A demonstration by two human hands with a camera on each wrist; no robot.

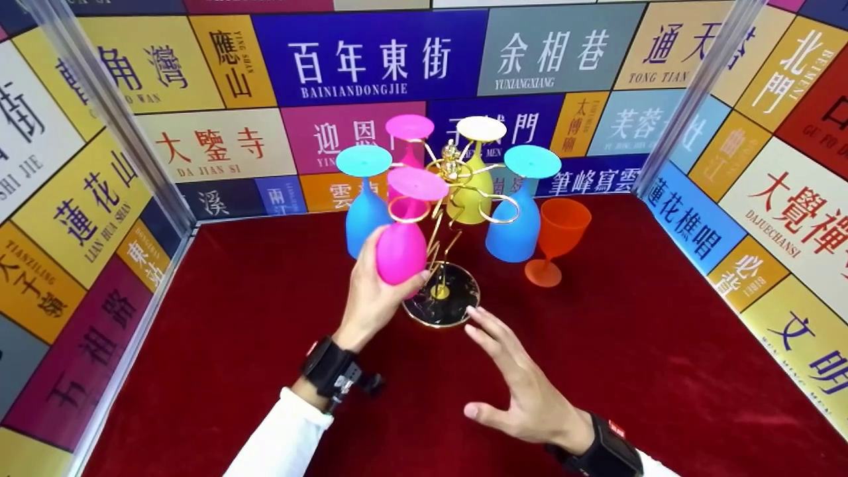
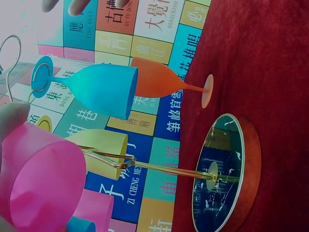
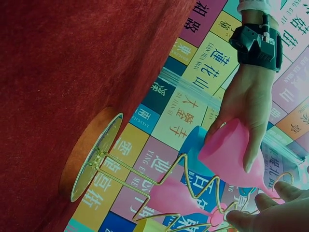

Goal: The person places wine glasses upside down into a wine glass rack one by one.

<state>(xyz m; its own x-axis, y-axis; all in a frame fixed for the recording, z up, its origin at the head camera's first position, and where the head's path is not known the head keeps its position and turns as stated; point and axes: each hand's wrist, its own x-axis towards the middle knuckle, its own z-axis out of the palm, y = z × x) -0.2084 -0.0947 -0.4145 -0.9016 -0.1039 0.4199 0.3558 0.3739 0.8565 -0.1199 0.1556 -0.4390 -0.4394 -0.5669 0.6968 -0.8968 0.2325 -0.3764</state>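
Note:
My left hand (image 1: 371,301) grips the bowl of a pink goblet (image 1: 401,252), which hangs upside down at the front of a gold wire goblet rack (image 1: 451,162). Its foot is uppermost, and its stem overlaps a front ring of the rack. My right hand (image 1: 523,391) is held with fingers spread and nothing in it, at the front right of the rack's round black base (image 1: 457,310). In the right wrist view, the right fingertips (image 3: 236,218) appear close by the rings. Behind the gripped goblet hang another pink goblet (image 1: 411,158) and a blue goblet (image 1: 366,222).
A yellow goblet (image 1: 472,195) and a second blue goblet (image 1: 513,228) hang upside down on the rack's far and right sides. To the right, an orange goblet (image 1: 563,228) stands upright on the dark red cloth (image 1: 662,371). Panels with printed signs (image 1: 371,56) enclose the back and sides.

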